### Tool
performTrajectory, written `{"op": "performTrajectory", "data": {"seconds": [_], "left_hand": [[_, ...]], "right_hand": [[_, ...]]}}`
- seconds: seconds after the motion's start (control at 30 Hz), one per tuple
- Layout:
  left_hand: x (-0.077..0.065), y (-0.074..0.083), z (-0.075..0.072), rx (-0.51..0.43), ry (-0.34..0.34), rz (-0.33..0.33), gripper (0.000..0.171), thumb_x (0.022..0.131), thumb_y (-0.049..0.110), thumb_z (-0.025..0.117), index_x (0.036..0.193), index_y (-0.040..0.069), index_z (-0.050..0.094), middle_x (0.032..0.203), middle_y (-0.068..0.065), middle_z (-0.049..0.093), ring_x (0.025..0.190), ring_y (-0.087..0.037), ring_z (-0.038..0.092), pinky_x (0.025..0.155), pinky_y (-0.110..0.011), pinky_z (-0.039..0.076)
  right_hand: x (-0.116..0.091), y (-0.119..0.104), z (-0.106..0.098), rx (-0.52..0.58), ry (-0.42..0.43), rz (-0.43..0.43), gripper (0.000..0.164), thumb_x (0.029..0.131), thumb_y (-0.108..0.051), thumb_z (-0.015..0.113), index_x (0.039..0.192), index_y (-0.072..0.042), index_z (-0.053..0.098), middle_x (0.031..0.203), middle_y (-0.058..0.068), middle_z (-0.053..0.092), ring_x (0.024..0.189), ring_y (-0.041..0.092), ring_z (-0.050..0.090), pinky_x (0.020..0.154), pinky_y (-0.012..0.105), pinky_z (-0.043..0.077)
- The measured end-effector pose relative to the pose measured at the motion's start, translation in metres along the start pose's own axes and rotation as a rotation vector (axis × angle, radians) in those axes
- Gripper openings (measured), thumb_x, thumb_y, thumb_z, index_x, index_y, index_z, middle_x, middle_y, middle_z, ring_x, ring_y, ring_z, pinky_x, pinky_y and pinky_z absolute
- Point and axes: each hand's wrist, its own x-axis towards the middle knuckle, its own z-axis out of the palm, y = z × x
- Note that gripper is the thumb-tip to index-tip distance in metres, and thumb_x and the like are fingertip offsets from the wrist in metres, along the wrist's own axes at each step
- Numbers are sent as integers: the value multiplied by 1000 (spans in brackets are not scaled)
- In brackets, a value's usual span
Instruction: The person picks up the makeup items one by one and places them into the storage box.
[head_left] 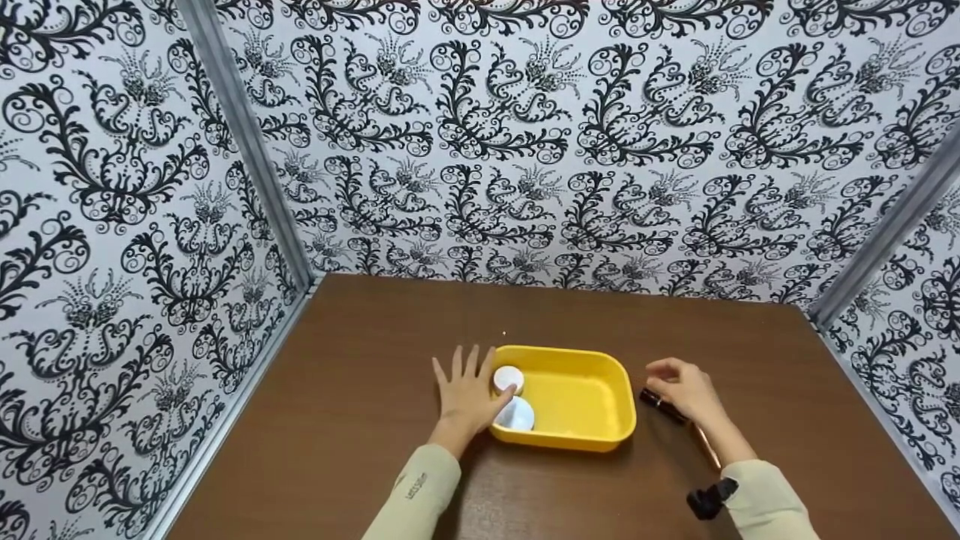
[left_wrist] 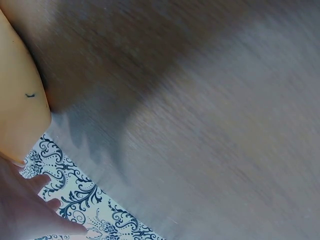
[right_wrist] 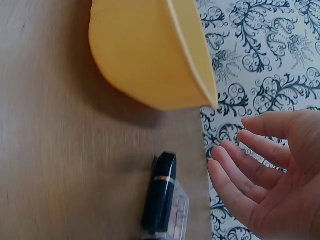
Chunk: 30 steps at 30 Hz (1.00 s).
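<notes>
A yellow plastic tub (head_left: 577,397) stands on the brown table, with a white round lidded jar (head_left: 508,380) and a larger white round item (head_left: 517,414) at its left end. My left hand (head_left: 466,397) rests at the tub's left rim, fingers spread and thumb reaching over the inside. To the right of the tub, my right hand (head_left: 686,390) hovers with loosely bent fingers, holding nothing. Below it lies a black tube like a lipstick (right_wrist: 161,192), with a silvery band. Against that tube is a clear flat case (right_wrist: 179,212), partly hidden.
A thin gold-coloured item (head_left: 706,448) lies under the right wrist, partly covered. Patterned black-and-white walls (head_left: 525,150) with grey metal posts (head_left: 247,135) enclose the table's back and sides. A black strap mount (head_left: 711,499) sits at the right sleeve.
</notes>
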Motion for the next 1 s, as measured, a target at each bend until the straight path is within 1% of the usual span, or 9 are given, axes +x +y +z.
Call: {"op": "performTrajectory", "data": {"seconds": [0.07, 0.13, 0.2, 0.27, 0.33, 0.4, 0.57, 0.77, 1.0], "left_hand": [[0, 0, -1, -6, 7, 1, 82, 91, 74, 40, 158, 29, 30, 162, -8, 35, 152, -37, 24, 117, -74, 8], [-1, 1, -1, -8, 15, 2, 81, 90, 75, 40, 157, 28, 32, 161, -8, 36, 152, -37, 25, 116, -74, 10], [-1, 1, -1, -6, 20, 1, 81, 90, 75, 40, 157, 28, 33, 161, -8, 37, 152, -37, 26, 116, -73, 12], [-1, 1, -2, -9, 26, 2, 81, 90, 75, 40, 156, 28, 34, 160, -8, 38, 151, -37, 27, 116, -73, 12], [-1, 1, -2, -7, 25, 2, 82, 90, 75, 40, 156, 28, 33, 160, -8, 38, 151, -37, 26, 116, -73, 11], [-1, 1, -2, -4, 24, 2, 82, 90, 75, 39, 156, 28, 33, 160, -8, 38, 151, -37, 27, 116, -73, 12], [0, 1, -2, -2, 14, 1, 81, 90, 75, 38, 157, 28, 32, 161, -7, 37, 152, -36, 26, 116, -73, 11], [0, 0, -1, -8, 14, 1, 81, 90, 75, 38, 157, 28, 32, 162, -8, 36, 152, -36, 26, 116, -74, 9], [0, 0, -1, -6, 23, 2, 80, 91, 74, 38, 157, 28, 33, 161, -8, 37, 150, -37, 28, 116, -74, 11]], "right_hand": [[0, 5, -2, -36, 22, -18, 27, 92, -11, 68, 115, 4, 68, 113, 25, 71, 100, 36, 70, 69, 19, 55], [1, 10, -3, -64, 38, -33, 26, 91, -9, 68, 114, 4, 68, 110, 24, 72, 98, 37, 71, 69, 20, 56], [0, 14, -5, -86, 50, -38, 26, 90, -8, 69, 113, 5, 68, 107, 24, 73, 97, 37, 71, 73, 27, 58], [0, 16, -7, -98, 51, -36, 27, 89, -8, 70, 112, 5, 68, 104, 24, 73, 95, 38, 71, 78, 36, 59], [-1, 18, -8, -115, 49, -30, 28, 88, -9, 70, 112, 5, 68, 103, 24, 73, 95, 38, 71, 82, 45, 58], [-1, 20, -9, -137, 51, -25, 27, 88, -11, 70, 111, 4, 69, 102, 22, 73, 95, 38, 70, 85, 49, 55], [-4, 24, -9, -170, 47, -10, 25, 88, -10, 70, 110, 3, 69, 101, 22, 73, 96, 40, 69, 85, 52, 54], [-5, 29, -6, -174, 5, 30, 24, 90, -6, 67, 113, 2, 68, 103, 21, 73, 99, 40, 68, 86, 55, 53], [-5, 34, 0, -212, -23, 36, 24, 89, -5, 67, 112, 1, 68, 107, 21, 72, 98, 39, 69, 85, 57, 52]]}}
